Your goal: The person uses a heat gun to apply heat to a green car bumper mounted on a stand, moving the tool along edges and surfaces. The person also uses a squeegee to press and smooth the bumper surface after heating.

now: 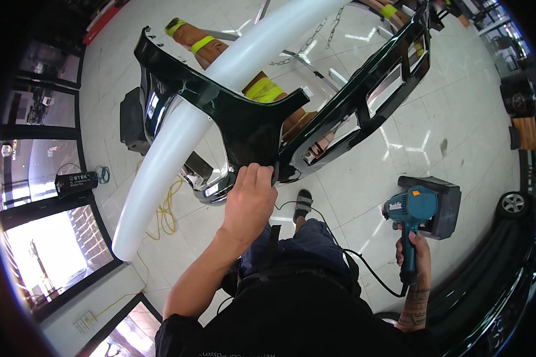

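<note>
A glossy dark car bumper [244,128] is in front of me, with open cutouts along its right side. My left hand [251,193] is closed at its near edge, fingers curled against the dark surface. Something dark shows beside its fingertips, too hidden to name. Out to the right, my right hand [420,253] is wrapped round the handle of a teal heat gun [414,205], whose nozzle end faces left, apart from the bumper. A black cord [372,276] runs from the handle's base towards my body. Across the bumper's left part passes a long white tube-like roll [155,172].
A support wrapped in brown and yellow-green [265,89] stands under the bumper, near hanging chains [315,35]. A dark box [446,208] sits beyond the heat gun. Yellow cord [171,211] lies on the tiled floor at left. A black car [482,285] is at lower right.
</note>
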`<control>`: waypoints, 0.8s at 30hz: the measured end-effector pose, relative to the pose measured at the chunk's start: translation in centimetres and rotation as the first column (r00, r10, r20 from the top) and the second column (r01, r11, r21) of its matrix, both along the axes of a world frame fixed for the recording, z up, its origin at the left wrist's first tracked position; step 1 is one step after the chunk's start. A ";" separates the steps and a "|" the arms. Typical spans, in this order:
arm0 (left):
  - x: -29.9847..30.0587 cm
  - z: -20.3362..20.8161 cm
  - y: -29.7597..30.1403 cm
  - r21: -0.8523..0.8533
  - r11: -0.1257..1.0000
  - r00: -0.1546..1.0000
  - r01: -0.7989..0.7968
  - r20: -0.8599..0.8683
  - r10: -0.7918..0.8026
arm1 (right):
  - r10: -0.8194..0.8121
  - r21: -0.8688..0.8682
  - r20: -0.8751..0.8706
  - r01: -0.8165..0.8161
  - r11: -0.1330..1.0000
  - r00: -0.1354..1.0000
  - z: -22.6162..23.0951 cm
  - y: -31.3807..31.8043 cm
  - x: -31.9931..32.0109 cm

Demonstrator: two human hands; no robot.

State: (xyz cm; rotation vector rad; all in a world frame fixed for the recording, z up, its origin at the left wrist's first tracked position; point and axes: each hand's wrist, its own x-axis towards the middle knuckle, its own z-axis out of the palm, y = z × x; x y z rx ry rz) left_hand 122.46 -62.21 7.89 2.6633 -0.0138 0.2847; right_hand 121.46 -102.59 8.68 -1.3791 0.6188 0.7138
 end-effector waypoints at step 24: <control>0.2 -0.2 2.2 -0.095 0.991 0.994 0.098 -0.031 -0.101 | 0.007 -0.033 0.036 -0.006 0.999 0.999 0.4 -0.5 0.3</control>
